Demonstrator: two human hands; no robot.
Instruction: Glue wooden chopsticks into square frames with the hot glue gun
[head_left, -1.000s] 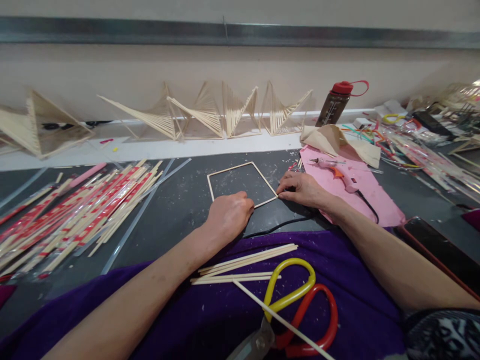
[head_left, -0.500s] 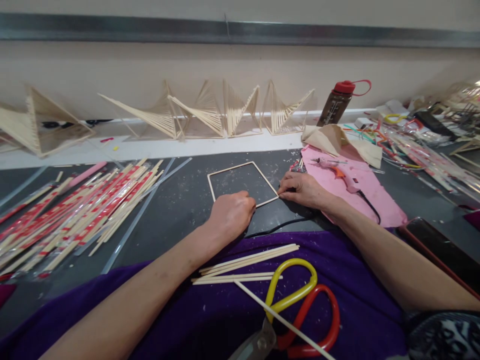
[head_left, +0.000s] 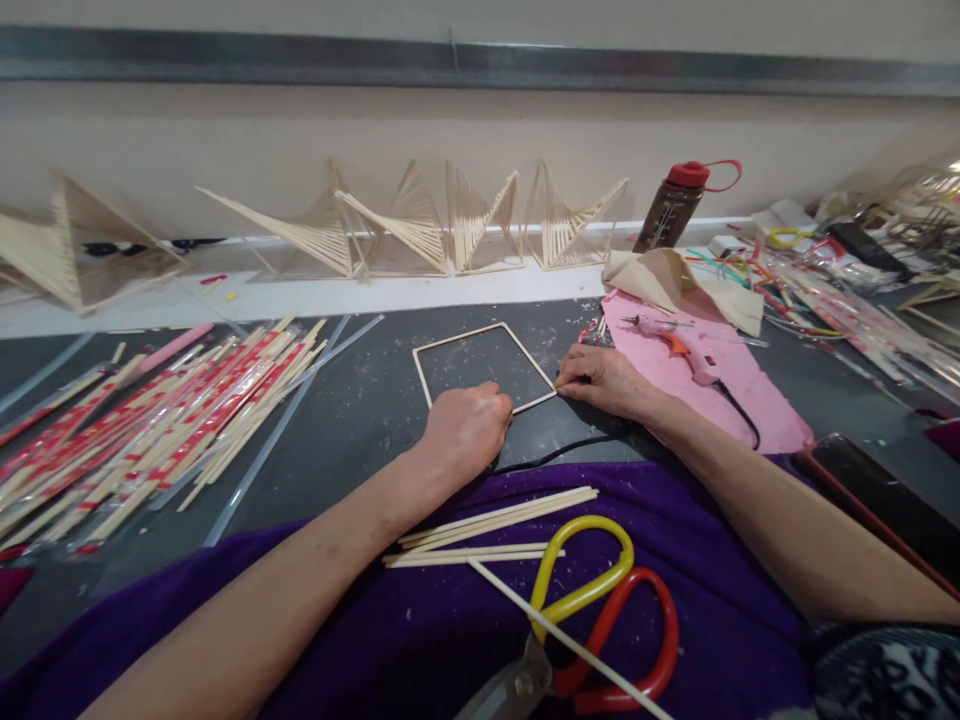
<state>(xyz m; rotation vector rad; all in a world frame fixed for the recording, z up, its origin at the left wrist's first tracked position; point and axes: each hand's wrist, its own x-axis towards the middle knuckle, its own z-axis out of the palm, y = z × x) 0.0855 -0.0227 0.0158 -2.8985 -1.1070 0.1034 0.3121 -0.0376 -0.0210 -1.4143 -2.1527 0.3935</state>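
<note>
A square frame of thin wooden sticks (head_left: 466, 335) lies flat on the dark table (head_left: 360, 410). My left hand (head_left: 465, 428) is curled into a fist over the frame's near-left corner, pressing it down. My right hand (head_left: 604, 378) pinches the frame's near-right corner with its fingertips. Several loose bare sticks (head_left: 495, 520) rest on the purple cloth (head_left: 420, 620) over my lap, just behind my left wrist.
Yellow-and-red scissors (head_left: 592, 600) lie on the cloth. A glue gun (head_left: 679, 345) sits on a pink sheet (head_left: 712, 385) to the right. Wrapped chopsticks (head_left: 150, 425) pile at the left. Finished stick sculptures (head_left: 420, 225) and a red-capped bottle (head_left: 675, 205) line the wall. A phone (head_left: 877, 500) lies right.
Almost nothing moved. My left fist shifted slightly right along the near edge of the frame; my right hand keeps its pinch on the corner.
</note>
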